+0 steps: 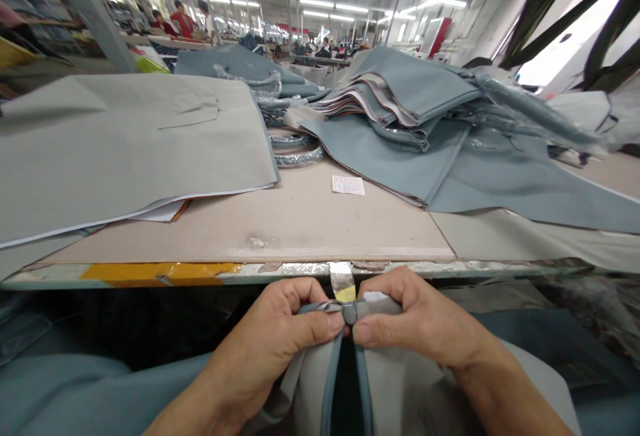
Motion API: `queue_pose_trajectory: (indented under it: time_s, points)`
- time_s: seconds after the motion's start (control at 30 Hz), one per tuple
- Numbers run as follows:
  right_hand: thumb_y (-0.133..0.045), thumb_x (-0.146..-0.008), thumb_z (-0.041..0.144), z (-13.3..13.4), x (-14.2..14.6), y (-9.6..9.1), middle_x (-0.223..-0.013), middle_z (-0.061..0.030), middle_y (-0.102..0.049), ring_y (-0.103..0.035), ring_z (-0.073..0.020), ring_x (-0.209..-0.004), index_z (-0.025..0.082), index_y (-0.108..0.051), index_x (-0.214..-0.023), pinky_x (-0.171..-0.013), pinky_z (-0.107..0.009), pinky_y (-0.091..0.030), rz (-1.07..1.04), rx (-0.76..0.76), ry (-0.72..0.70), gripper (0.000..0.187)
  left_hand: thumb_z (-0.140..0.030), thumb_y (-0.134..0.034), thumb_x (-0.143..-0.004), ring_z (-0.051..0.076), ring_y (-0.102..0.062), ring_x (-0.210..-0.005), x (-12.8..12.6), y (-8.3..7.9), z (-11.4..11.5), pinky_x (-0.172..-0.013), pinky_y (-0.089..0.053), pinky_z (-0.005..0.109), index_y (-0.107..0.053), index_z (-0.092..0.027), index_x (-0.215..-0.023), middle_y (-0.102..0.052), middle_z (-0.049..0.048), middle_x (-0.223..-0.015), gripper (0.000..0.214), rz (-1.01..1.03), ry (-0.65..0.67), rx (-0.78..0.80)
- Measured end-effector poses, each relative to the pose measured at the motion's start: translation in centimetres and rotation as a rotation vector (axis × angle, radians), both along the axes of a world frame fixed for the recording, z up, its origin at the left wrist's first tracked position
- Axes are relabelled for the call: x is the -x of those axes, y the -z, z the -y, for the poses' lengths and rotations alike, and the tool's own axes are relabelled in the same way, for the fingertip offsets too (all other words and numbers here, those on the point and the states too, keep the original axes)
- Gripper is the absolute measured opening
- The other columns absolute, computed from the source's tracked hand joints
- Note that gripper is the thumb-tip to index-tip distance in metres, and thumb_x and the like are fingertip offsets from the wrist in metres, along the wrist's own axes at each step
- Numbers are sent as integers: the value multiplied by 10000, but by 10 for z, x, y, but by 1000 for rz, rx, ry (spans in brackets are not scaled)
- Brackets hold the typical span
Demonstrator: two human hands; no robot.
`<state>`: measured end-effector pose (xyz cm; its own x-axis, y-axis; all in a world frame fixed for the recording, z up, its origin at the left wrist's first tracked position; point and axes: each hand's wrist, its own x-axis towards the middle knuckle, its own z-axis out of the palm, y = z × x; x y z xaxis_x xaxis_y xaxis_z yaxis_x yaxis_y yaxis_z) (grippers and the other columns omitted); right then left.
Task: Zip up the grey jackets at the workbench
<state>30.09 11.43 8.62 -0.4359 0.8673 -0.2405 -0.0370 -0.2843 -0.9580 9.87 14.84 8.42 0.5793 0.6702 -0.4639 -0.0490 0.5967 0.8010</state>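
Just below the table's front edge, my left hand (pixel 290 319) pinches a grey bag-like piece (pixel 310 383) with blue-grey piped edges. From the other side my right hand (pixel 405 319) grips the same piece, thumb and fingers closed on its top edge. Between the two thumbs shows a small grey folded joint (pixel 350 313), where the piped edges meet. Under it the edges part around a dark slit (pixel 346 389). A strip of shiny tape (pixel 343 279) with a yellow end hangs from the table edge right above my fingertips.
A large grey sheet (pixel 135 136) covers the table's left side. Stacked blue-grey panels (pixel 390 83) and plastic-wrapped tubes (pixel 297 149) lie at the back and right. A printed paper slip (pixel 349 185) lies mid-table. Yellow tape (pixel 160 273) runs along the edge. People (pixel 184 19) are far behind.
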Motion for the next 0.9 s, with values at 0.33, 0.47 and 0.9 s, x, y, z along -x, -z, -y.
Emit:
queue_pose_trajectory:
  time_s: [0.33,0.47,0.9]
  points:
    - [-827,-716,411,-1,-1,-1,-557,37,-408,-261,-32,-491,84,-563,-672,-426,-162,-179,70,32,-47,423,-324,-826,-607,62,-403,-520,2,-1,3,-497,-299,153,-556,-150,-646,-525,-31,-575,324,3,21,-34]
    - [-838,-692,399,-1,-1,-1,-552,41,-403,-259,-33,-489,85,-585,-683,-425,-153,-203,56,41,-48,404,-331,-839,-599,62,-406,-524,3,0,4,-502,-302,153,-553,-148,-649,-531,-29,-582,343,6,14,-26]
    - [-836,-702,379,0,-1,-1,-557,39,-415,-271,-27,-482,78,-593,-695,-419,-144,-205,18,59,-43,387,-329,-817,-628,56,-401,-526,3,1,2,-507,-297,152,-535,-153,-661,-528,-31,-595,335,7,27,-44]
